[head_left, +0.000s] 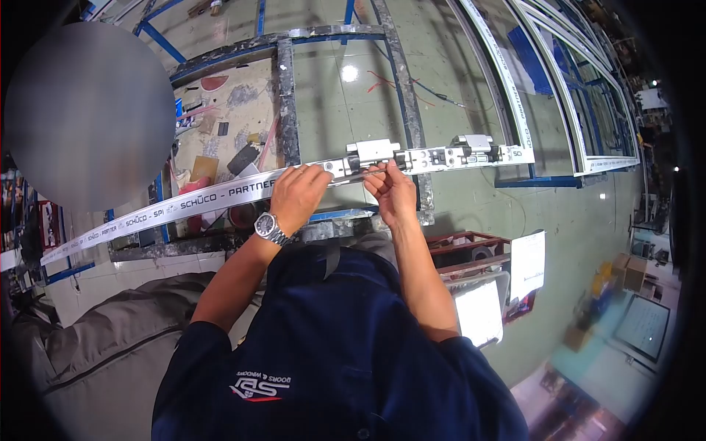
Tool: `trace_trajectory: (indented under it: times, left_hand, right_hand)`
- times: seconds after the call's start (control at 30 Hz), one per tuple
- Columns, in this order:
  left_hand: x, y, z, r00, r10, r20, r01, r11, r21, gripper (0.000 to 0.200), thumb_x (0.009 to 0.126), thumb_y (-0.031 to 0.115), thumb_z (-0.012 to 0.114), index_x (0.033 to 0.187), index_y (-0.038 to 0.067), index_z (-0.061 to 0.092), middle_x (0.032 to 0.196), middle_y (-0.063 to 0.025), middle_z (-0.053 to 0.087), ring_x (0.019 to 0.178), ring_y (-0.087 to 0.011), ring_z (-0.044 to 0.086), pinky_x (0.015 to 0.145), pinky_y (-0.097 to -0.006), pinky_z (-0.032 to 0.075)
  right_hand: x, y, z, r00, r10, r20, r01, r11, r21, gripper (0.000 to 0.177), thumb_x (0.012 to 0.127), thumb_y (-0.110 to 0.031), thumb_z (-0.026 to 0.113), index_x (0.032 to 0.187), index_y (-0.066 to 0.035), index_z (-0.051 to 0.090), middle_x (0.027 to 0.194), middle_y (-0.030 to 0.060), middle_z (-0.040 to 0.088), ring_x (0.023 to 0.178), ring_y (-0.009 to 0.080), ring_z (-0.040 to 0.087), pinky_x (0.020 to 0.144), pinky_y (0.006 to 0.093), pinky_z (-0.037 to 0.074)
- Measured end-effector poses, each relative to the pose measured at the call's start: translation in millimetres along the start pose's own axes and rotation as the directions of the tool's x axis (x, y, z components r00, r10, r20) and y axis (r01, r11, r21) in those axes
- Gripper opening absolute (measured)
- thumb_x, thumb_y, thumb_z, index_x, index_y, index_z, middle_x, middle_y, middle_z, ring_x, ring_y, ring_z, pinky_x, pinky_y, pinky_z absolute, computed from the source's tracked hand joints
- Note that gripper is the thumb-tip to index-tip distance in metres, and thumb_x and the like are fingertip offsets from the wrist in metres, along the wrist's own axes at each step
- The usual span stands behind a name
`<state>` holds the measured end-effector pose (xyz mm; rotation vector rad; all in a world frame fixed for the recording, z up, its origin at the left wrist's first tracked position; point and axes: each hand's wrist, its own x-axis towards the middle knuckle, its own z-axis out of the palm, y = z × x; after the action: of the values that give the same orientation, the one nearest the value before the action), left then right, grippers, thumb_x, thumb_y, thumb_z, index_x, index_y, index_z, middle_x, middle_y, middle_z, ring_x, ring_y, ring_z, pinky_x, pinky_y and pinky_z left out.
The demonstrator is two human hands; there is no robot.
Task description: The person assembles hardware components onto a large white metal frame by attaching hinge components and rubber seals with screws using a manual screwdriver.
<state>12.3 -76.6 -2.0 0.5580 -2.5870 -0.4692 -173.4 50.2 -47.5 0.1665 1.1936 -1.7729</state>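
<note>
A long white frame profile (198,200) with printed protective tape runs across the view in front of me. My left hand (300,192), with a watch on its wrist, rests over the profile, fingers bent onto its edge. Just to its right, my right hand (391,191) pinches a thin dark piece (360,176) lying along the profile's near edge. Directly above that hand sits a silver hinge block (373,151). Farther right on the profile is a second silver block (471,144). What my left fingertips touch is too small to make out.
Blue and grey metal stand bars (288,103) lie beneath the profile. A shelf (213,132) with scraps and tools is at the left. White frames (559,110) stand at the right, and a red rack (471,246) with papers is near my right arm.
</note>
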Motion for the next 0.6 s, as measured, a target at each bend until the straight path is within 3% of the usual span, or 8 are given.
trace_trajectory:
  times: [0.03,0.1,0.2,0.3,0.4,0.47,0.5,0.6]
  left_hand:
    - [1.9,3.0,-0.6,0.998,-0.045,-0.048,0.043,0.998,-0.046,0.028,0.077,0.015,0.076,0.103,0.010,0.066,0.096,-0.0057,0.065,0.085,-0.0265,0.066,0.071,-0.0384,0.051]
    - [-3.2,0.4,4.8,0.942,-0.315,0.112,0.334,0.879,-0.341,0.031,0.081,0.017,0.079,0.103,0.002,0.064,0.088,-0.0059,0.067,0.073,-0.0209,0.067,0.062,-0.0324,0.051]
    - [-1.9,-6.4,4.3,0.657,-0.482,0.580,0.750,0.337,-0.570,0.028,0.092,0.020,0.071,0.096,-0.006,0.062,0.077,-0.0044,0.066,0.069,-0.0105,0.065,0.057,-0.0224,0.048]
    - [-1.3,-1.8,2.7,0.586,-0.476,0.656,0.790,0.156,-0.593,0.025,0.092,0.020,0.071,0.094,-0.004,0.063,0.078,-0.0041,0.067,0.069,-0.0105,0.065,0.057,-0.0233,0.048]
    - [-5.3,-0.9,18.7,0.824,-0.453,0.342,0.542,0.448,-0.711,0.022,0.092,0.020,0.070,0.092,-0.001,0.065,0.079,-0.0038,0.068,0.069,-0.0117,0.065,0.057,-0.0248,0.049]
    - [-3.7,-2.8,17.0,0.985,-0.173,0.004,0.163,0.921,-0.354,0.020,0.091,0.019,0.071,0.092,0.000,0.065,0.081,-0.0041,0.068,0.071,-0.0122,0.066,0.056,-0.0255,0.049]
    - [-0.9,-2.3,12.6,0.995,0.044,-0.094,-0.052,0.996,-0.076,0.019,0.091,0.019,0.072,0.092,0.000,0.065,0.082,-0.0043,0.069,0.071,-0.0124,0.067,0.056,-0.0259,0.049]
    - [-2.1,6.9,-0.4,0.983,-0.183,0.031,0.183,0.929,-0.323,0.025,0.093,0.024,0.069,0.092,-0.001,0.066,0.079,-0.0044,0.068,0.072,-0.0130,0.068,0.056,-0.0257,0.049]
  right_hand:
    - [0.2,0.8,0.2,1.000,-0.010,0.012,0.010,1.000,0.000,0.031,0.102,-0.027,0.054,0.109,0.003,0.057,0.100,0.0174,0.067,0.087,0.0268,0.070,0.079,0.0373,0.058]
    - [2.4,5.5,-1.7,0.999,-0.030,0.036,0.030,1.000,0.000,0.031,0.102,-0.027,0.053,0.109,0.003,0.057,0.100,0.0171,0.067,0.089,0.0273,0.070,0.079,0.0373,0.058]
    - [4.8,9.3,-5.4,0.997,-0.057,0.059,0.056,0.998,0.015,0.035,0.103,-0.029,0.051,0.113,0.005,0.055,0.099,0.0175,0.067,0.092,0.0291,0.070,0.081,0.0376,0.057]
    - [2.2,10.9,-3.1,0.997,-0.059,0.053,0.056,0.997,0.045,0.038,0.104,-0.029,0.050,0.118,0.007,0.053,0.100,0.0177,0.066,0.093,0.0298,0.070,0.080,0.0378,0.058]
    - [0.7,8.8,1.1,0.999,-0.045,0.024,0.044,0.998,0.047,0.037,0.104,-0.028,0.050,0.118,0.007,0.053,0.102,0.0180,0.066,0.093,0.0290,0.070,0.080,0.0378,0.058]
    - [0.5,8.4,1.9,0.999,-0.029,0.016,0.029,0.999,0.039,0.037,0.104,-0.027,0.050,0.117,0.007,0.054,0.104,0.0186,0.066,0.094,0.0282,0.070,0.081,0.0379,0.058]
    - [0.8,9.4,2.3,0.999,-0.038,0.018,0.037,0.999,0.019,0.036,0.104,-0.027,0.050,0.116,0.006,0.054,0.105,0.0188,0.066,0.093,0.0277,0.069,0.081,0.0377,0.058]
    - [2.8,10.6,3.2,0.998,-0.057,0.025,0.058,0.998,-0.007,0.035,0.103,-0.026,0.051,0.116,0.006,0.055,0.107,0.0191,0.066,0.091,0.0265,0.069,0.081,0.0377,0.058]
